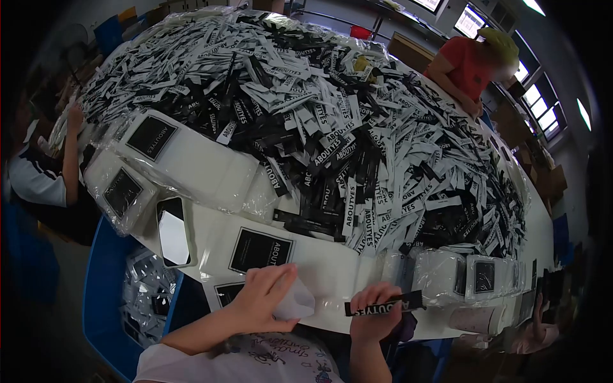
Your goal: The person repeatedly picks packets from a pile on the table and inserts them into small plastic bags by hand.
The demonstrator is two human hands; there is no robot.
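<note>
My left hand [265, 299] is closed on a whitish plastic bag [297, 301] at the table's near edge, and the bag's mouth looks spread apart. In my right hand [375, 319] is a black stick packet [410, 301] printed ABOUTYES, lying across the fingers; I cannot tell whether it is one packet or several. Just beyond my left hand is a stack of white bags with a black ABOUTYES label [260, 251]. Another labelled bag lies partly under my left forearm.
A large heap of black and white stick packets [332, 134] covers the table. Wrapped bag stacks [185, 159] and a phone [174, 233] lie at left, more wrapped bags [440, 271] at right. A blue bin [102, 287] holds filled bags. Co-workers stand at left and far right [456, 67].
</note>
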